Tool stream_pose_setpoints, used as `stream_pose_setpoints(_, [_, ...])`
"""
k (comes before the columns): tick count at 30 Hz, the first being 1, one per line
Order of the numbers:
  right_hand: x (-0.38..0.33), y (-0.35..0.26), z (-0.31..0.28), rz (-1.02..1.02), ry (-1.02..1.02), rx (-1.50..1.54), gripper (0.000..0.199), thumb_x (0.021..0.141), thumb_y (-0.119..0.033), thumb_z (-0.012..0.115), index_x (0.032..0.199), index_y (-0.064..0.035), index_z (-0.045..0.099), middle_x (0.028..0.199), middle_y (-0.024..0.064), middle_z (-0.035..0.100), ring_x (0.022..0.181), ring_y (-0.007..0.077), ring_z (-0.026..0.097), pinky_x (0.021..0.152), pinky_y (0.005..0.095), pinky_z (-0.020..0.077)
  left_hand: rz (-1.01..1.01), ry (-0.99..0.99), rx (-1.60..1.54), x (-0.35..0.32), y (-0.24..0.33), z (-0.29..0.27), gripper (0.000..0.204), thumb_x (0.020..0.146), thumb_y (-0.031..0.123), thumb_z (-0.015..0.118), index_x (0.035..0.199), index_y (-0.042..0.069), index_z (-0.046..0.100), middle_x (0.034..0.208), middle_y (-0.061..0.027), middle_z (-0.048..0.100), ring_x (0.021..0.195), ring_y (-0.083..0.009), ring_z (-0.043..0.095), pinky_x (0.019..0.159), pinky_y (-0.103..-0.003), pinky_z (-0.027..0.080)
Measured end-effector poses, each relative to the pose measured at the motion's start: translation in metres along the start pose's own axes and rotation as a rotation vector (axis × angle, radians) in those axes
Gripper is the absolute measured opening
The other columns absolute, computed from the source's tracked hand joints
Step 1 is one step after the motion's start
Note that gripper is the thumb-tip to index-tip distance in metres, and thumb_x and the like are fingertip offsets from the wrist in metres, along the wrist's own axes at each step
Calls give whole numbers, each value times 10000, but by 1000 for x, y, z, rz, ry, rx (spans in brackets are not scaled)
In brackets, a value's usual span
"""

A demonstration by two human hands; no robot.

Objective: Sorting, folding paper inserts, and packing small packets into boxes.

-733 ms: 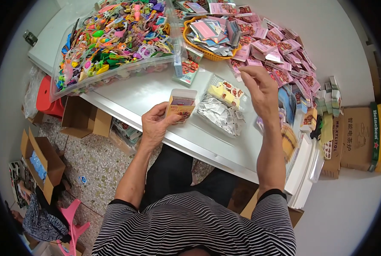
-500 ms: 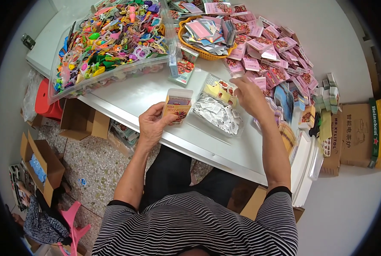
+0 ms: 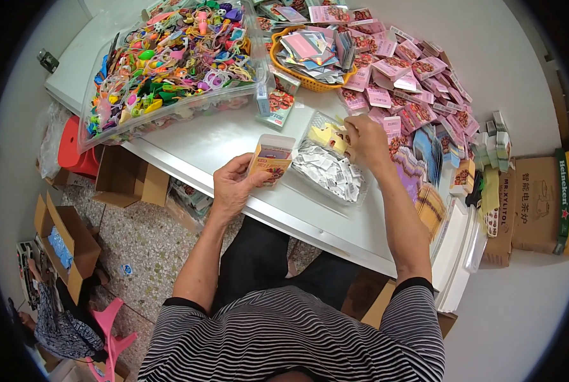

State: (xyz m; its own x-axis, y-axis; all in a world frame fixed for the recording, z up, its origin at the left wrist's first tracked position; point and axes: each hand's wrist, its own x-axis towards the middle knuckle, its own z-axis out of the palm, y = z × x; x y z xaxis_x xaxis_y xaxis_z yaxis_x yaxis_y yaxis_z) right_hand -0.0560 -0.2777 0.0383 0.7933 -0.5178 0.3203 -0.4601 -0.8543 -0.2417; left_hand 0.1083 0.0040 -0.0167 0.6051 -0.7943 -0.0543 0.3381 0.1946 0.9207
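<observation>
My left hand [image 3: 232,186] grips a small yellow-orange card box [image 3: 273,163], held upright over the table's front edge with its top flap standing up. A dark printed card shows inside its mouth. To its right, a clear plastic tray [image 3: 307,181] holds many small white packets [image 3: 328,170] and, at its far end, yellow printed slips [image 3: 324,135]. My right hand [image 3: 366,139] is over the tray's far right side, fingertips pinched together by the slips. A bit of yellow shows at the fingertips, too small to make out.
A big clear bin [image 3: 198,102] of colourful small toys fills the table's far left. A yellow basket [image 3: 311,83] of cards and piled pink boxes [image 3: 418,113] lie at the back. A green-and-white box [image 3: 278,105] stands behind the tray. Another person [image 3: 64,325] is at lower left.
My right hand has shifted slightly, its fingertips now closer together at the tray's far end. My left hand still holds the card box. The whole view has shifted slightly.
</observation>
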Motion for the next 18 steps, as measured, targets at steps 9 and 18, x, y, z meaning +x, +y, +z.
stream_pose_setpoints(9, [-8, -77, -48, 90, -183, 824, 158, 950, -119, 697, 978, 32, 730, 782, -1, 669, 675, 55, 544, 596, 233, 428, 32, -41, -51, 2, -2, 0, 442, 847, 8, 790, 1250, -72, 627, 1118, -169, 723, 965, -202, 715, 825, -318, 618])
stream_pose_setpoints(18, [10, -117, -49, -295, -323, 568, 147, 919, -134, 704, 1005, -24, 751, 814, 111, 712, 661, 206, 646, 610, 335, 487, 30, -49, -80, -1, 2, 0, 456, 833, 4, 799, 1253, -66, 636, 1108, -164, 729, 959, -205, 718, 832, -316, 607])
